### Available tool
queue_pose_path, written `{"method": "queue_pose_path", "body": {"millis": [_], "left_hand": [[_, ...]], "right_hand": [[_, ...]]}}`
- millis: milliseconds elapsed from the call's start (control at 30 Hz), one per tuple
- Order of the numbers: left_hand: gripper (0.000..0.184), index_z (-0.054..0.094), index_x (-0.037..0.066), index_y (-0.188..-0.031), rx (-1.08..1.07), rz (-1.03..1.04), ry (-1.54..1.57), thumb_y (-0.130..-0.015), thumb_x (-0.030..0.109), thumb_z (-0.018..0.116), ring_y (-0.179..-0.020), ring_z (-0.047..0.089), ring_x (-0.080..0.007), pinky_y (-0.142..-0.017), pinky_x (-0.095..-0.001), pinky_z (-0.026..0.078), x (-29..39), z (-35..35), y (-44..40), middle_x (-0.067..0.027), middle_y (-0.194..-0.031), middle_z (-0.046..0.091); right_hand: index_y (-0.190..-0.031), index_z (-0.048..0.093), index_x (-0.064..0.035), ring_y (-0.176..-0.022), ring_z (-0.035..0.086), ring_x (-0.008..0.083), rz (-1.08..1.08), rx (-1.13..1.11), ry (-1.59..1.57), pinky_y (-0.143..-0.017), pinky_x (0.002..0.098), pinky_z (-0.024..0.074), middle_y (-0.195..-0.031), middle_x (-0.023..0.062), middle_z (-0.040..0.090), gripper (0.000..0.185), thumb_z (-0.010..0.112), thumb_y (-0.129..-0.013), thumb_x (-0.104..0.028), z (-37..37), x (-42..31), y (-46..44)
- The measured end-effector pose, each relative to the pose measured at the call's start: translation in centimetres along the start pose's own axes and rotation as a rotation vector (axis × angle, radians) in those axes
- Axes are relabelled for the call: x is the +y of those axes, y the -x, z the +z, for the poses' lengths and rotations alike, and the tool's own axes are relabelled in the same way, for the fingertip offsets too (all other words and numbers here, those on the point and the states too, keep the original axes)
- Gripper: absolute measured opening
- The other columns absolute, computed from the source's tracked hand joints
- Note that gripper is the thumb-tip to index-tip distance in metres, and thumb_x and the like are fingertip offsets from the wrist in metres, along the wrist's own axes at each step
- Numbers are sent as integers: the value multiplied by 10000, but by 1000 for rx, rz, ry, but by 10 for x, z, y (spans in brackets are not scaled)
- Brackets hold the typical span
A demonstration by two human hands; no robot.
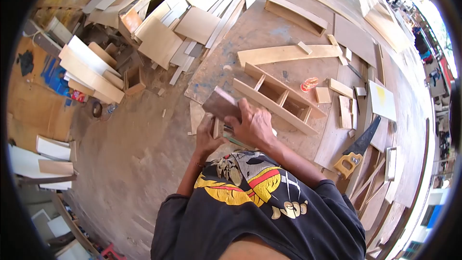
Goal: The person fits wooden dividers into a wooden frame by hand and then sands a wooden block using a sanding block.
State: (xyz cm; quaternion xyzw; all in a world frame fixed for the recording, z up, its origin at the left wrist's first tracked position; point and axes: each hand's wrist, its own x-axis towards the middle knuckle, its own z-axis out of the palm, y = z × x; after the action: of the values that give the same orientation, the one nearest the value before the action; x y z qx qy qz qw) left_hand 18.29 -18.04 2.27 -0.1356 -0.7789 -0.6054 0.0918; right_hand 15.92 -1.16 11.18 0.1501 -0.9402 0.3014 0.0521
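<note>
A dark brown block [222, 104] is tilted up at the near corner of the workbench, in front of my body. My right hand [255, 124] grips its right end, with the fingers wrapped over the edge. Below the block's left side is my left hand [207, 137], its fingers closed around something I cannot make out, partly hidden by the block. Just beyond my right hand lies a narrow wooden frame with dividers [281, 97]. A thin greenish strip [235, 141] shows between my hands, close to my shirt.
The workbench [216, 74] holds a long pale board [288, 54], an open wooden box [296, 14], small wood blocks [323, 95] and a red-orange item [309, 84]. A handsaw [358, 148] lies at the right. Stacked boards [156, 41] stand at the upper left.
</note>
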Motion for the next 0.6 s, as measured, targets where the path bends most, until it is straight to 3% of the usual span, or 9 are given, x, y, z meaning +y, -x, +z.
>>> {"method": "queue_pose_path", "body": {"millis": [133,200,433,600], "left_hand": [[917,485,-45,-1156,75,-13,9,-532,543,810,-954,564,-234,-857,-346,437,-2,23,10,-127,-1026,569],[887,495,-37,-1151,139,-262,-39,-557,550,794,-954,570,-231,-849,-348,446,-1,30,18,-115,-997,580],[817,492,-27,-1161,204,-100,-34,-607,505,770,-978,579,-228,-820,-345,458,8,39,35,-120,-1037,589],[791,484,-15,-1191,243,-218,-3,-596,417,773,-1004,570,-237,-857,-353,438,-12,42,49,-114,-1113,560]], "right_hand": [[-889,464,-33,-694,622,376,-12,-25,-16,-597,455,470,-756,202,626,405,683,-750,-344,-3,20,-12],[-884,462,-33,-687,623,374,-86,-39,-61,-593,454,472,-745,198,625,399,689,-746,-331,-5,17,-1],[-849,460,-38,-670,621,365,-145,-83,-78,-561,448,470,-722,183,617,387,698,-738,-322,2,32,0],[-889,479,-28,-681,620,368,-191,-120,-124,-603,448,473,-747,188,622,407,693,-742,-341,-3,28,8]]}}
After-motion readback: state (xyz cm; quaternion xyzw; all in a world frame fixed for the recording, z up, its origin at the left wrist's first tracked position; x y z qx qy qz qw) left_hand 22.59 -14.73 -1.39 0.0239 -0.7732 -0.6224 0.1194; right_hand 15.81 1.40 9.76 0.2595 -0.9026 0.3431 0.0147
